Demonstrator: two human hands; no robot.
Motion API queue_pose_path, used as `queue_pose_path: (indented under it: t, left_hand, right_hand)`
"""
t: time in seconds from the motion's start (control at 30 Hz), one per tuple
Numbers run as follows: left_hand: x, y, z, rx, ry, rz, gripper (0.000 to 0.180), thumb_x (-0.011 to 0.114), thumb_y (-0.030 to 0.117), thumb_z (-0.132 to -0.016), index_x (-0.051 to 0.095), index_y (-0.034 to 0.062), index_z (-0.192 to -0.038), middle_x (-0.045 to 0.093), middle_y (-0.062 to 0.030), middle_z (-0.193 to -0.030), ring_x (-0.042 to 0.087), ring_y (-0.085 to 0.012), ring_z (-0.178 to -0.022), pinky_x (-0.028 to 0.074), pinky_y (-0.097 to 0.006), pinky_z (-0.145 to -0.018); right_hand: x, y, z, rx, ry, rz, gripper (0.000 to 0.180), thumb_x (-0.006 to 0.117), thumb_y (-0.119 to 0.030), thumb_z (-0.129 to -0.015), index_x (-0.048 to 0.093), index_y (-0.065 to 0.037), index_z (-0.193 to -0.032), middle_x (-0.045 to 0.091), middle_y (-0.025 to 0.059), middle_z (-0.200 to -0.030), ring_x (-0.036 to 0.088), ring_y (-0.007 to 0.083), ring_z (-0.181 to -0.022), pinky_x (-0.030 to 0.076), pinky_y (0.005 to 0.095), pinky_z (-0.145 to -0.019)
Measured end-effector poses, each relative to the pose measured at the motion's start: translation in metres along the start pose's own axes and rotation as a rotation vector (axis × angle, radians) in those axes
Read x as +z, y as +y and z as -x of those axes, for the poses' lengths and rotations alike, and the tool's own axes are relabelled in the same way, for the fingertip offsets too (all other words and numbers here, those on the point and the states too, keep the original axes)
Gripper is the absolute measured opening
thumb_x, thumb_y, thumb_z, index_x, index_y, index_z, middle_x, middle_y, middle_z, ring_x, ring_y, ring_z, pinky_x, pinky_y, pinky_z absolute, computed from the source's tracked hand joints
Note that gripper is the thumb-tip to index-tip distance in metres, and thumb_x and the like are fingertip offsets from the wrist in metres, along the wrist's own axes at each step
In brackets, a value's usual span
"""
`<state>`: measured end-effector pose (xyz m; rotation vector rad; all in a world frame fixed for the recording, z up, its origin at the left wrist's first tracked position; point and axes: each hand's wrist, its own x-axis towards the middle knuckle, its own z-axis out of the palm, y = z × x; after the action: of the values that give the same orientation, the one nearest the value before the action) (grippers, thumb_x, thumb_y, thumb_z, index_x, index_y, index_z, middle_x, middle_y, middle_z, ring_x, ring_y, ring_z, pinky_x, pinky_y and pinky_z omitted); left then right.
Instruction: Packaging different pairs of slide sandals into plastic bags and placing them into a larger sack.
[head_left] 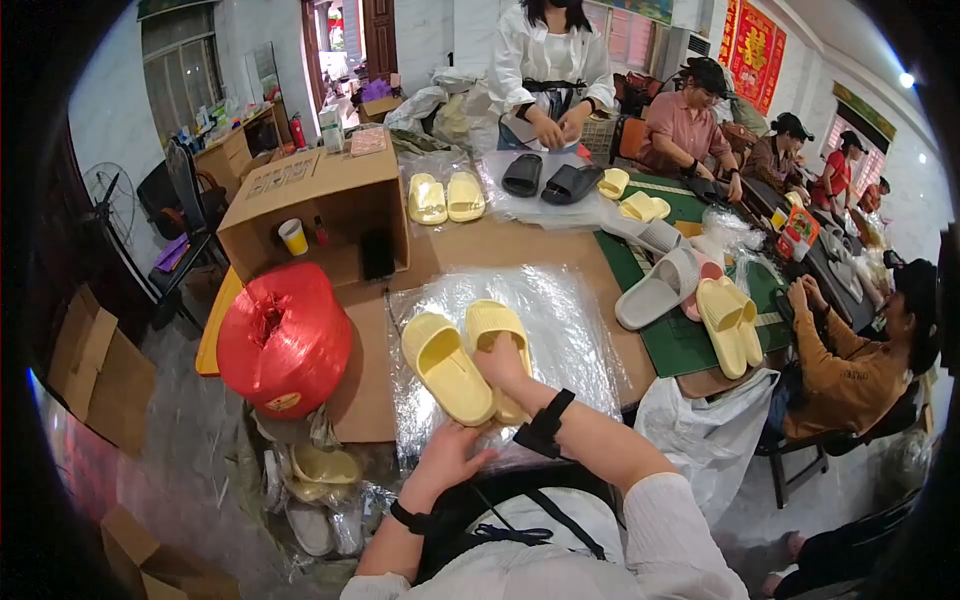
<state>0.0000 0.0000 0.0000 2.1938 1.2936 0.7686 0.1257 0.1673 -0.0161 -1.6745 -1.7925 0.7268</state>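
Two pale yellow slippers lie side by side on a clear plastic sheet [570, 330] in front of me. My right hand [503, 366] reaches into the opening of the right yellow slipper [496, 318] and grips it; its fingertips are hidden inside. At the heel of the left yellow slipper [450, 375] is my left hand [447, 461], fingers touching the sole's end and thumb spread away from them. The right slipper's heel is partly covered by my right hand and the left slipper.
A red roll of plastic twine [283, 340] and an open cardboard box [315, 195] stand to the left. More slippers, such as a grey slipper [655, 290] and a yellow pair [730, 325], lie on the green mat [680, 345]. A person [550, 80] stands opposite; several others sit rightward.
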Motion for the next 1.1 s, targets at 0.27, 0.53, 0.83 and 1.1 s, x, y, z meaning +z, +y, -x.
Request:
queue_pose_path:
  t: [0.27, 0.53, 0.83, 1.1]
  left_hand:
    - [0.003, 0.004, -0.006, 0.038, 0.042, -0.032, 0.051, 0.074, 0.026, -0.08, 0.062, 0.0045, -0.124, 0.061, -0.0181, -0.125, 0.053, -0.036, -0.121, 0.041, -0.043, -0.105]
    - [0.001, -0.001, -0.002, 0.02, 0.022, -0.048, 0.049, 0.074, 0.026, -0.08, 0.063, 0.0041, -0.122, 0.057, -0.017, -0.132, 0.045, -0.0372, -0.13, 0.039, -0.043, -0.108]
    - [0.006, -0.004, 0.001, 0.023, 0.017, -0.114, 0.056, 0.075, 0.027, -0.079, 0.059, 0.0064, -0.128, 0.047, -0.0163, -0.144, 0.037, -0.0407, -0.137, 0.034, -0.046, -0.113]
    - [-0.024, 0.01, 0.021, 0.035, 0.015, -0.298, 0.072, 0.08, 0.041, -0.073, 0.056, 0.0108, -0.133, 0.045, -0.0152, -0.147, 0.035, -0.0387, -0.139, 0.032, -0.05, -0.112]
  right_hand:
    - [-0.019, -0.026, 0.011, -0.149, -0.103, 0.144, 0.059, 0.066, -0.042, -0.087, 0.058, 0.011, -0.111, 0.065, 0.0307, -0.102, 0.067, 0.0392, -0.091, 0.054, 0.0465, -0.079]
    - [-0.043, 0.009, -0.005, -0.171, 0.095, 0.07, 0.039, 0.065, -0.031, -0.086, 0.063, 0.007, -0.092, 0.065, 0.0281, -0.087, 0.065, 0.0432, -0.086, 0.053, 0.0483, -0.077]
    - [-0.068, 0.03, 0.001, -0.166, 0.068, 0.267, 0.044, 0.06, -0.04, -0.09, 0.062, 0.004, -0.094, 0.067, 0.0251, -0.086, 0.066, 0.0413, -0.08, 0.054, 0.0473, -0.074]
    - [-0.108, 0.058, -0.004, -0.241, 0.351, -0.223, 0.029, 0.068, -0.024, -0.089, 0.061, 0.003, -0.085, 0.065, 0.0141, -0.073, 0.062, 0.0262, -0.064, 0.048, 0.0366, -0.061]
